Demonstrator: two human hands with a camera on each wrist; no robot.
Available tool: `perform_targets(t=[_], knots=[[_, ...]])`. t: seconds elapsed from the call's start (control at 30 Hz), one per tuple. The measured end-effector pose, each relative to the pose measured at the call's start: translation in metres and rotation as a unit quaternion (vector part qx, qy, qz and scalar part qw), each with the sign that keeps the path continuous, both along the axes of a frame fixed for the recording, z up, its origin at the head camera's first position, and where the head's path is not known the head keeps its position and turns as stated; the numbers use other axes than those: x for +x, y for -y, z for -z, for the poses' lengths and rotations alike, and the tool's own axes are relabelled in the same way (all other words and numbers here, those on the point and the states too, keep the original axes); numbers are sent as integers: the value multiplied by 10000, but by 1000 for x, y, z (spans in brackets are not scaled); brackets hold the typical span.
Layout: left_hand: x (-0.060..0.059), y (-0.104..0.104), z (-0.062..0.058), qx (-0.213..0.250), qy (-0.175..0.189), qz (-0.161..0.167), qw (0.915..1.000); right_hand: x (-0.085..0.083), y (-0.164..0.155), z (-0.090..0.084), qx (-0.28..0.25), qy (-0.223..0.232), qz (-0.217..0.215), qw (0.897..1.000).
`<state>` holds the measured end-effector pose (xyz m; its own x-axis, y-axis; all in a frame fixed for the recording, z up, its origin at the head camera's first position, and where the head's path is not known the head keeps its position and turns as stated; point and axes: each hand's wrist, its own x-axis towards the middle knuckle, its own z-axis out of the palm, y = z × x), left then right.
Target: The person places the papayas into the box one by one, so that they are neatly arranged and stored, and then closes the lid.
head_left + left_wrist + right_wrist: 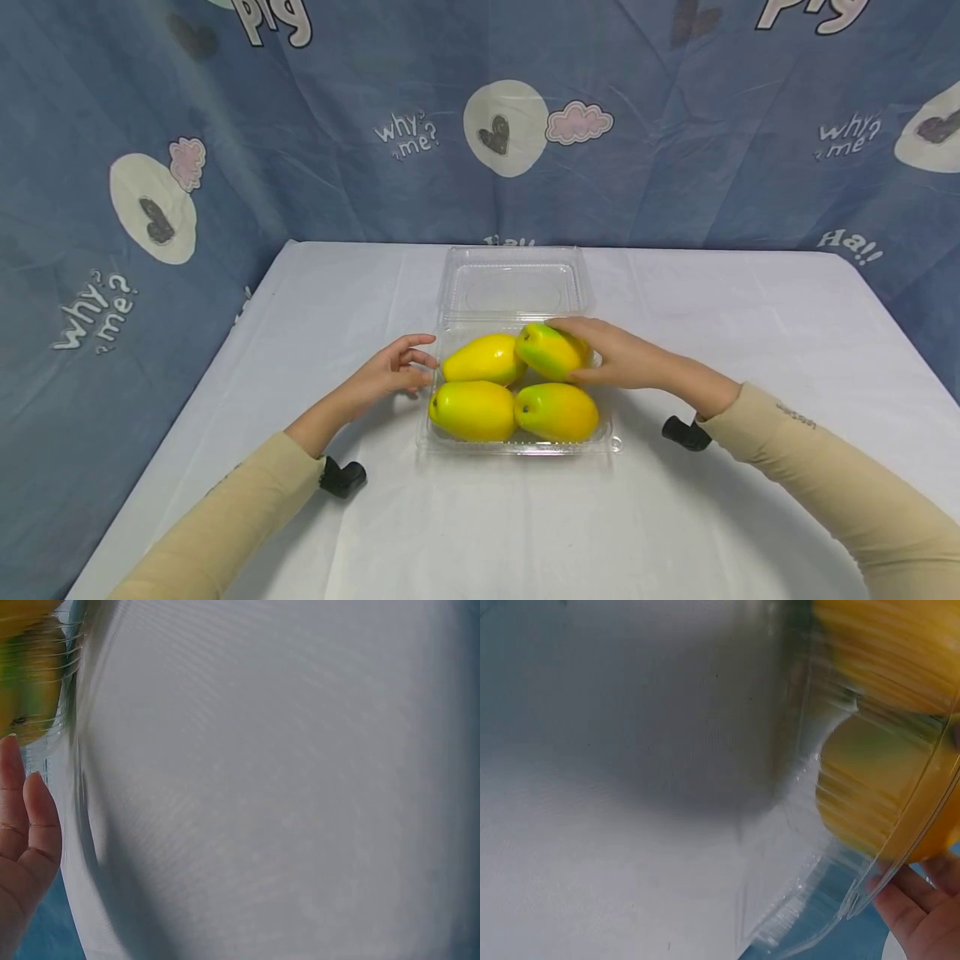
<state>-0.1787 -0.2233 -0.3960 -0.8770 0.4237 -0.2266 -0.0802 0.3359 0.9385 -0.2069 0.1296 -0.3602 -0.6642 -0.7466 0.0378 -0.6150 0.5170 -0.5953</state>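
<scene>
Yellow fruits (474, 411) tinged green, a clear box (517, 449)
White bench (750, 325), beige sleeves (813, 471); the far cloth (675, 179) blue, printed with pink clouds (579, 123) and white lettering (849, 142).

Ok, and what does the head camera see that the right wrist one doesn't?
Only the head view shows the bare left hand, both long beige fabric sleeves and all four oval yellow-green fruits. Only the right wrist view shows two fruits close up through the side of the clear, ribbed plastic box. Both share the bare right hand, that box, the white tablecloth and the blue cloth backdrop.
</scene>
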Motion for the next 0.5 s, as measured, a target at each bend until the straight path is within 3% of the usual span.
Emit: perform_targets(t=[0.5], knots=[[0,-1,-1,0,19,-3,10000,-1,0,0,185,70,45,9998]])
